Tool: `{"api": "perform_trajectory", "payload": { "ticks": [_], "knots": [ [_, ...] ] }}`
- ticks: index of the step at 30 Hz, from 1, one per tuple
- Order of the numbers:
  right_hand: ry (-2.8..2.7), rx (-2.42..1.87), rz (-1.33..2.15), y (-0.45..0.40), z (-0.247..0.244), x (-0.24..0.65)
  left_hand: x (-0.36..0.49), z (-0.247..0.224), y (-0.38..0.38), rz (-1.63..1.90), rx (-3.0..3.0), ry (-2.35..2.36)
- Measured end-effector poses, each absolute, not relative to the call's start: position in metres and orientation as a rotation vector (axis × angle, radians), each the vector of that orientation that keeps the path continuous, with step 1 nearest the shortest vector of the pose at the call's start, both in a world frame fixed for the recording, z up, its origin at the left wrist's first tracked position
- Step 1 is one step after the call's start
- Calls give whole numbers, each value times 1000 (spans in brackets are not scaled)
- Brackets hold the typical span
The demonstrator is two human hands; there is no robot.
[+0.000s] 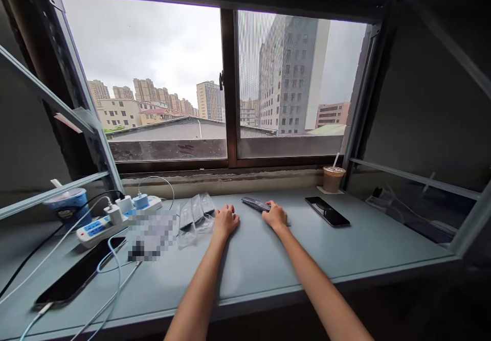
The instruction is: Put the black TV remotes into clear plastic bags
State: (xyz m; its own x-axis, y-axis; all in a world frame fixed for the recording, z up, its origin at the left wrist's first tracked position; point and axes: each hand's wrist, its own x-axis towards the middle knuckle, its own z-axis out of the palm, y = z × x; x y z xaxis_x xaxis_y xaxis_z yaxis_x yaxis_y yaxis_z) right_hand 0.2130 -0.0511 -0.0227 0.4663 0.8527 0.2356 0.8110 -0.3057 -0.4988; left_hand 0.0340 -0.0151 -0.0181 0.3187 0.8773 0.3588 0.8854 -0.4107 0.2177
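My right hand (275, 214) is closed around the near end of a slim dark strip-like packet (254, 204), which lies on the desk and points away to the left. Its exact kind is hard to make out. My left hand (226, 220) rests on the desk top with its fingers loosely bent and slightly apart, and nothing shows in it. Just left of that hand, several dark flat pieces in clear plastic sleeves (196, 212) lie side by side. The left hand is beside the edge of these sleeves; whether it touches them I cannot tell.
A black phone (327, 211) lies at the right, with an iced drink cup (333, 179) behind it. On the left are a power strip (100, 230) with chargers, a cabled phone (79, 274), a blue cup (68, 208) and a blurred patch (153, 233). Metal posts frame the desk (253, 274).
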Motion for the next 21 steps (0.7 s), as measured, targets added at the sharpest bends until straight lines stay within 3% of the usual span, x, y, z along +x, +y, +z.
{"api": "perform_trajectory", "payload": {
  "ticks": [8, 15, 21],
  "knots": [
    [-1343, -2295, 120, -41, -17, 195, 36, -16, -17, -700, -2570, -1656],
    [-1572, -2120, 45, -46, -12, 207, 39, 0, -27, -1085, -2771, -1033],
    [-1684, -1736, -73, -46, 2, 197, 40, 13, -28, -920, -2678, -1080]
  ]
}}
